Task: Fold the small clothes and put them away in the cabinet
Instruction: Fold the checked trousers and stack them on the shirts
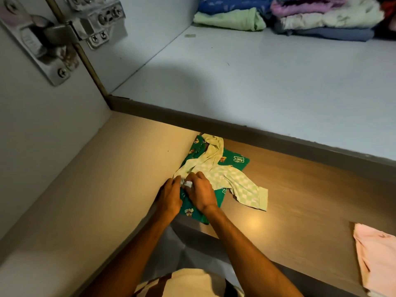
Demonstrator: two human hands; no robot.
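While both hands work at one spot, the fold is only starting. Left hand and right hand meet at the near-left corner of the pale green checked garment, fingertips pinching a small white bit there, possibly a label or a bunched edge; too small to tell which. Both hands are closed on that cloth, not flat on it.

Position of goods: checked garment lies rumpled on top of a dark green printed garment, which is spread flat on the wooden counter just in front of the cabinet shelf. One checked sleeve or leg trails off to the right, onto bare counter. A pink garment waits well apart at the right edge. Folded stacks already sit at the back of the shelf.

Judgement: step in hand is straightening the checked piece before folding. Next move calls for spreading it flat, bringing in the trailing part, then folding. Nothing from the counter is ready to shelve yet.
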